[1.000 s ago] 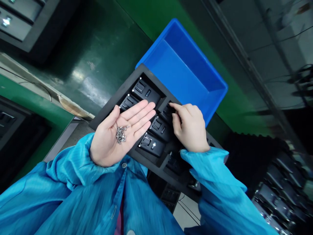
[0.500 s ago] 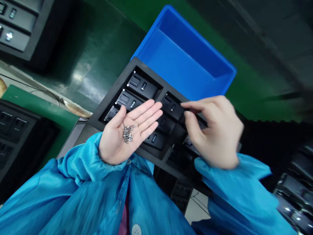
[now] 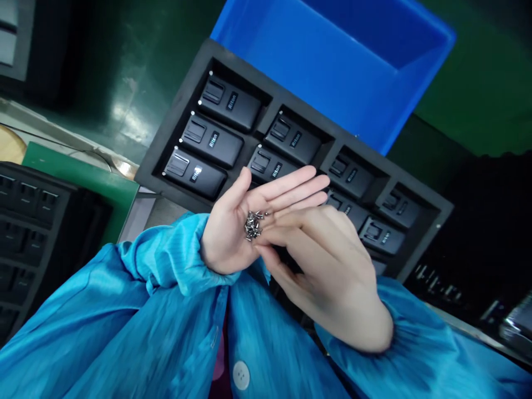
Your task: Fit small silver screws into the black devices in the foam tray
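My left hand lies open, palm up, with the fingers stretched out to the right. On its palm rests a small heap of shiny metal screws. The thumb and index finger of my right hand are pinched together at the heap's lower right edge; whatever is between the tips is too small to make out. Below both hands is a black foam tray with rows of black devices marked "Riton". Small bright dots show at the corners of several devices. My hands hide part of the tray's middle.
A blue plastic bin stands against the tray's far side. Another black tray of devices is at the left, beside a green surface. Part of one more tray shows at the upper left. Dark blurred items lie at the right.
My right hand has moved from over the tray's devices to the screws on my left palm. The view has shifted, so the tray and bin appear larger.
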Demonstrator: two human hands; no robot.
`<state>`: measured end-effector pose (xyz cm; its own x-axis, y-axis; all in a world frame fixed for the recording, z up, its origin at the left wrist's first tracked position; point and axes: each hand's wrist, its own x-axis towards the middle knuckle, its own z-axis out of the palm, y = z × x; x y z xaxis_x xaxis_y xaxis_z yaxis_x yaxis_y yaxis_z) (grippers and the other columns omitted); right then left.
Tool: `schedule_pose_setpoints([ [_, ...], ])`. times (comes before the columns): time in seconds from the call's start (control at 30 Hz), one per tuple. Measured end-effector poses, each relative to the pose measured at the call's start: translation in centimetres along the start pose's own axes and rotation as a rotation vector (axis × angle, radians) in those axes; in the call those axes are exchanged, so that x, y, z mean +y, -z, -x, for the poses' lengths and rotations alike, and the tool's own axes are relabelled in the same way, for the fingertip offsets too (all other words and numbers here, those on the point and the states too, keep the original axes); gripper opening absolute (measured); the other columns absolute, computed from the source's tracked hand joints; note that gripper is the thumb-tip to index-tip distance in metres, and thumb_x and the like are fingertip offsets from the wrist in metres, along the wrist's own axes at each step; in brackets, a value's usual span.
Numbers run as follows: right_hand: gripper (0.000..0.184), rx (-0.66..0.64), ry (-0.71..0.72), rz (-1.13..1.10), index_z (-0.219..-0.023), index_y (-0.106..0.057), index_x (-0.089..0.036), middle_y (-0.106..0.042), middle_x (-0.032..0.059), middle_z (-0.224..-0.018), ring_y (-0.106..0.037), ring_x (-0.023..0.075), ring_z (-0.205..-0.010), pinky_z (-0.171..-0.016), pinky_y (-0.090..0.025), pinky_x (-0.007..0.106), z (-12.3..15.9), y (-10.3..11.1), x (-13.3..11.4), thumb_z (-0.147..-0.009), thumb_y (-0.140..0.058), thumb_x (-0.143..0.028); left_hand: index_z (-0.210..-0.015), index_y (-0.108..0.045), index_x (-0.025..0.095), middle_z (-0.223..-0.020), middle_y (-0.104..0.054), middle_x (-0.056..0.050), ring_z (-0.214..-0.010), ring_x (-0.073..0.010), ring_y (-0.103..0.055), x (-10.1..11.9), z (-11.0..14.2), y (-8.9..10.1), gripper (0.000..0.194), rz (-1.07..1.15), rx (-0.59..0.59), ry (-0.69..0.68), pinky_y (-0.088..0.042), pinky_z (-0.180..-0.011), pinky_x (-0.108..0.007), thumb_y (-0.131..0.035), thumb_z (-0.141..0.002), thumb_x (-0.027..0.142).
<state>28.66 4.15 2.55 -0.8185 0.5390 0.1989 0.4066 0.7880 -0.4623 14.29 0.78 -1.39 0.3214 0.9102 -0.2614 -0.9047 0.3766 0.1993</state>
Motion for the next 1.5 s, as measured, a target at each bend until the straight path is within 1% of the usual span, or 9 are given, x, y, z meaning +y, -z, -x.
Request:
schedule_pose_setpoints([
  [0.13, 0.015, 0.033, -0.003, 0.089, -0.086, -0.064, -0.020, -0.069, 0.0025, -0.085, -0.060, 0.0186, -0.081, -0.069, -0.038, 0.036, 0.4, -0.6, -0.2, -0.099, -0.059, -0.018, -0.160, -0.029, 0.000, -0.163, -0.039, -0.013, -0.154, -0.0216, -0.037, -0.6, -0.2, -0.5, 0.086, -0.028, 0.052, 0.002, -0.032, -0.127, -0.034, 0.004, -0.105, 0.058],
  [0.23, 0.019, 0.027, -0.017, 0.125, -0.083, -0.061, -0.022, -0.068, 0.0015, -0.084, -0.059, 0.0180, -0.079, -0.068, -0.038, 0.035, 0.4, -0.6, -0.2, -0.101, -0.055, -0.019, -0.160, -0.028, 0.000, -0.163, -0.039, -0.014, -0.155, -0.0218, -0.036, -0.9, -0.3, -0.7, 0.083, -0.026, 0.088, -0.001, -0.025, -0.131, -0.035, 0.003, -0.106, 0.055],
  [0.33, 0.017, 0.004, -0.033, 0.128, -0.086, -0.060, -0.024, -0.069, 0.0004, -0.087, -0.061, 0.0182, -0.081, -0.069, -0.039, 0.035, 0.5, -0.4, -0.2, -0.102, -0.053, -0.021, -0.162, -0.027, 0.002, -0.163, -0.040, -0.013, -0.156, -0.0222, -0.033, -1.0, -0.2, -0.8, 0.080, -0.017, 0.093, -0.007, -0.019, -0.133, -0.037, 0.000, -0.107, 0.054],
  [0.53, 0.016, -0.003, -0.018, 0.146, -0.086, -0.057, -0.024, -0.067, -0.0001, -0.085, -0.060, 0.0188, -0.078, -0.068, -0.037, 0.036, 0.5, -0.4, -0.2, -0.101, -0.055, -0.021, -0.159, -0.030, -0.001, -0.163, -0.039, -0.016, -0.153, -0.0212, -0.039, -1.0, -0.1, -0.7, 0.079, 0.007, 0.093, -0.021, -0.022, -0.132, -0.037, -0.001, -0.108, 0.052],
  [0.77, 0.013, -0.004, -0.022, 0.110, -0.086, -0.059, -0.020, -0.069, 0.0025, -0.085, -0.061, 0.0190, -0.080, -0.068, -0.038, 0.036, 0.0, 0.2, -0.3, -0.098, -0.058, -0.017, -0.159, -0.032, 0.003, -0.163, -0.040, -0.013, -0.151, -0.0190, -0.041, -0.9, -0.2, -0.3, 0.081, 0.014, 0.063, -0.016, -0.029, -0.129, -0.034, 0.002, -0.107, 0.054],
  [0.97, 0.022, 0.002, 0.003, 0.204, -0.081, -0.055, -0.024, -0.067, 0.0002, -0.080, -0.057, 0.0180, -0.073, -0.067, -0.036, 0.036, -0.1, 0.0, -0.5, -0.102, -0.053, -0.019, -0.161, -0.029, 0.004, -0.163, -0.039, -0.011, -0.154, -0.0200, -0.037, -0.9, -0.2, -0.7, 0.075, 0.044, 0.074, -0.021, -0.016, -0.133, -0.040, -0.003, -0.109, 0.051],
  [1.17, 0.023, -0.009, 0.009, 0.242, -0.080, -0.054, -0.023, -0.065, 0.0026, -0.078, -0.055, 0.0202, -0.072, -0.064, -0.034, 0.037, -0.2, -0.2, -0.6, -0.102, -0.049, -0.017, -0.159, -0.035, 0.001, -0.163, -0.040, -0.016, -0.153, -0.0210, -0.040, -1.1, -0.3, -0.9, 0.076, 0.037, 0.107, -0.029, -0.025, -0.131, -0.035, -0.008, -0.109, 0.052],
  [1.33, 0.022, -0.007, -0.011, 0.256, -0.081, -0.054, -0.024, -0.065, 0.0016, -0.079, -0.056, 0.0186, -0.074, -0.068, -0.035, 0.036, -0.2, -0.5, -0.5, -0.100, -0.048, -0.014, -0.160, -0.033, 0.004, -0.164, -0.040, -0.014, -0.154, -0.0208, -0.037, -1.4, -0.4, -0.8, 0.074, 0.037, 0.110, -0.030, -0.021, -0.132, -0.036, -0.011, -0.109, 0.052],
  [1.5, 0.019, 0.014, 0.003, 0.220, -0.082, -0.055, -0.023, -0.066, 0.0020, -0.080, -0.055, 0.0189, -0.074, -0.067, -0.037, 0.036, -0.3, -0.9, -0.1, -0.099, -0.051, -0.016, -0.161, -0.029, 0.000, -0.165, -0.037, -0.016, -0.155, -0.0220, -0.035, -1.3, -0.4, -0.7, 0.073, 0.067, 0.095, -0.028, -0.019, -0.132, -0.037, -0.011, -0.109, 0.050],
])
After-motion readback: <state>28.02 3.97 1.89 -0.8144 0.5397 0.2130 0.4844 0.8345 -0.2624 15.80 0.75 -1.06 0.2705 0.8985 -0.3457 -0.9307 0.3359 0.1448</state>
